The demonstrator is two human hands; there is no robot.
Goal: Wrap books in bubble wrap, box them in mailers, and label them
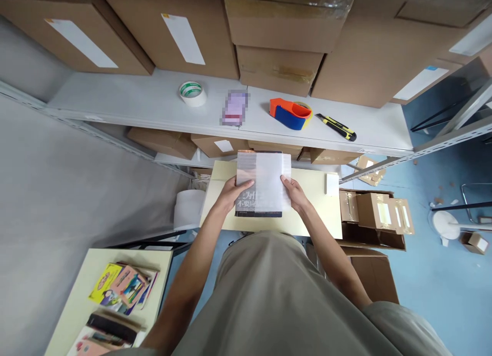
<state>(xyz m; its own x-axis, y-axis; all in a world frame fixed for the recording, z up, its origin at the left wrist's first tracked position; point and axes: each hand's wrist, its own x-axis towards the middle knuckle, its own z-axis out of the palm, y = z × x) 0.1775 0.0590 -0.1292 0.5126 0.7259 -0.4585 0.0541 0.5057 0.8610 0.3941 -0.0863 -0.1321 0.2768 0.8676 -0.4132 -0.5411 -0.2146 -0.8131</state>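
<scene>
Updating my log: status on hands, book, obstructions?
Left hand grips book, left side. Right hand grips translucent sheet, right side. Sheet over book. White item farther right, untouched.

Ahead of you, a grey shelf carries a row of large cardboard boxes, several with white labels. Near its front edge you have, left to right, a roll of white tape, a purple item too pixelated to identify, an orange and blue tape dispenser and a yellow and black utility knife. Smaller boxes sit on the level below. Behind you to the left, a pale side table bears colourful books, partly overlapping. To your right, an open carton holds smaller boxes above the blue floor.
</scene>
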